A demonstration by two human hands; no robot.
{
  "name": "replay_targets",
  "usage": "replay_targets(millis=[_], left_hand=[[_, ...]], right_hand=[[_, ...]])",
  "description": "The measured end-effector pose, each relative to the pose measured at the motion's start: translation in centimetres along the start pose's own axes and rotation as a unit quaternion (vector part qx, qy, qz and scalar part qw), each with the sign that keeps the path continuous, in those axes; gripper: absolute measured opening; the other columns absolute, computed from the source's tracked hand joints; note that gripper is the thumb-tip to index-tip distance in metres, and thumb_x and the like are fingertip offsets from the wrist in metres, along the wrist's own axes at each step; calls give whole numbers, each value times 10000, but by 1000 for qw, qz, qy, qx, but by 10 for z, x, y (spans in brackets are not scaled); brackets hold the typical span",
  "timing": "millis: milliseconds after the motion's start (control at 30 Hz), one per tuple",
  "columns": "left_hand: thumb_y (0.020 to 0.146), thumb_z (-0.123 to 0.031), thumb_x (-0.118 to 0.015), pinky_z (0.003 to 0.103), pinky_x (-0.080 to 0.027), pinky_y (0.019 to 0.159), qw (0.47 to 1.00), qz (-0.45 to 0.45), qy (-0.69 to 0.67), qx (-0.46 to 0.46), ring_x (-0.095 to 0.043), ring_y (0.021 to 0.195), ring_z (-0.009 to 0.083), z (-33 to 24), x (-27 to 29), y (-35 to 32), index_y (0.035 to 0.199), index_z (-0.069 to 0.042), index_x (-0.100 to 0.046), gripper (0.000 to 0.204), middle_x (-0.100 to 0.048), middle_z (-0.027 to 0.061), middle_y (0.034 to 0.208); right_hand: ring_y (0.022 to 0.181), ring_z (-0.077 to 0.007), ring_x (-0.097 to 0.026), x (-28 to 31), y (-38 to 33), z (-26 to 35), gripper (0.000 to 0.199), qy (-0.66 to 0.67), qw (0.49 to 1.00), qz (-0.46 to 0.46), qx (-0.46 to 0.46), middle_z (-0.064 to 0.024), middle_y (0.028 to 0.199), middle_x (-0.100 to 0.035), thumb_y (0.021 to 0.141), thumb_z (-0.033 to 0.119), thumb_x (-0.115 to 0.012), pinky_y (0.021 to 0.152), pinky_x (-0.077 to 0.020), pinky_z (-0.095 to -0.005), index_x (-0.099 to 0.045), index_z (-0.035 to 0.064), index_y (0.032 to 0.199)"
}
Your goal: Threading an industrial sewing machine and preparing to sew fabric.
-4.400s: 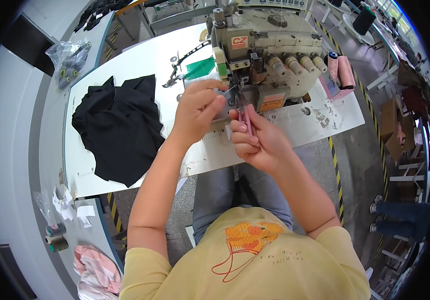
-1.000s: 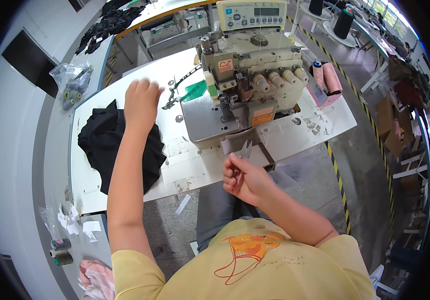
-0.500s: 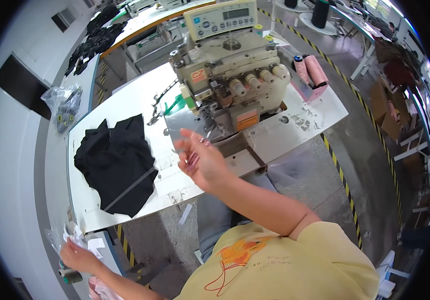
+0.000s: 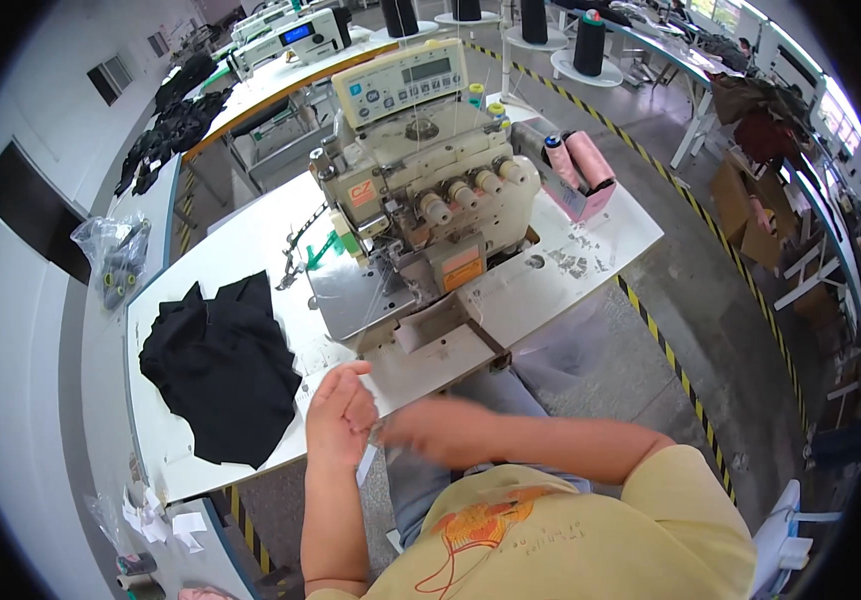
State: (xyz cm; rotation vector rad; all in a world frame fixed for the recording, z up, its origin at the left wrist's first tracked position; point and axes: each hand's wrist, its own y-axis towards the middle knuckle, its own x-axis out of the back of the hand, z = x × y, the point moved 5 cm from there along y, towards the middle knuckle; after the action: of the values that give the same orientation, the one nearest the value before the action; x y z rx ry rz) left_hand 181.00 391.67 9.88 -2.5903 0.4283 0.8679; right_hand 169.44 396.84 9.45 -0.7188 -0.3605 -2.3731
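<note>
Hands meet at the white table's (image 4: 251, 250) near edge: left hand (image 4: 341, 415) loosely curled, right hand (image 4: 416, 430) blurred, grip unclear. Between them hangs 1 small white paper strip (image 4: 367, 465), long axis vertical, pointing down.

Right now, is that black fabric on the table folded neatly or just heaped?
Heaped. The black fabric lies crumpled in overlapping layers with uneven edges on the white table, untouched by either hand.

Lighting is bright, even and diffuse from overhead, with soft, short shadows under the sewing machine (image 4: 421, 200) and the black cloth (image 4: 221, 370). The white table (image 4: 601, 240) shows mild glare. Fisheye distortion bends straight edges toward the dark circular rim; the right hand (image 4: 421, 428) is motion-blurred, the left hand (image 4: 341, 415) sharper.
</note>
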Motion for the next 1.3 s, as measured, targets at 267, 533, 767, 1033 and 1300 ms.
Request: replay_targets(millis=[267,533,767,1033,1300], left_hand=[[922,-196,-486,217,-351,749,944,-30,171,-281,-486,854,140,-23,14,-8,929,-10,-576,207,-538,74,877],[935,-207,-455,447,-197,1067,943,146,8,-299,-537,997,268,-38,-10,3,955,-79,-525,148,-587,71,835],[912,-156,-500,242,-278,434,940,49,18,-337,-311,493,69,-59,15,2,927,-53,-499,105,-344,-36,583],[929,-218,-484,214,-256,438,832,-160,330,-417,-321,517,59,-116,70,-68,870,-50,-536,186,-366,-31,611],[789,-107,-612,350,-429,638,382,-112,856,-328,-542,691,265,-116,41,-58,924,-64,-650,147,-626,85,828]], right_hand=[[779,-108,-558,162,-18,-97,377,335,720,-607,-32,-33,1071,-561,948,314,-431,676,-454,-234,-464,68,1233],[823,-111,-557,135,-2,-82,246,235,853,-457,-87,-17,1050,-564,951,240,-432,671,-457,-272,-547,65,1080],[785,-107,-544,133,-21,-67,222,-15,923,-383,6,-46,939,-603,943,214,-447,663,-440,-250,-552,70,1074],[968,-241,-555,134,-17,-54,307,-231,931,-279,-31,-100,1077,-584,881,158,-496,826,-452,-339,-514,87,1179],[807,-250,-591,147,-22,-63,279,-128,931,-342,-14,-122,960,-607,906,210,-486,779,-462,-349,-549,56,1130]])
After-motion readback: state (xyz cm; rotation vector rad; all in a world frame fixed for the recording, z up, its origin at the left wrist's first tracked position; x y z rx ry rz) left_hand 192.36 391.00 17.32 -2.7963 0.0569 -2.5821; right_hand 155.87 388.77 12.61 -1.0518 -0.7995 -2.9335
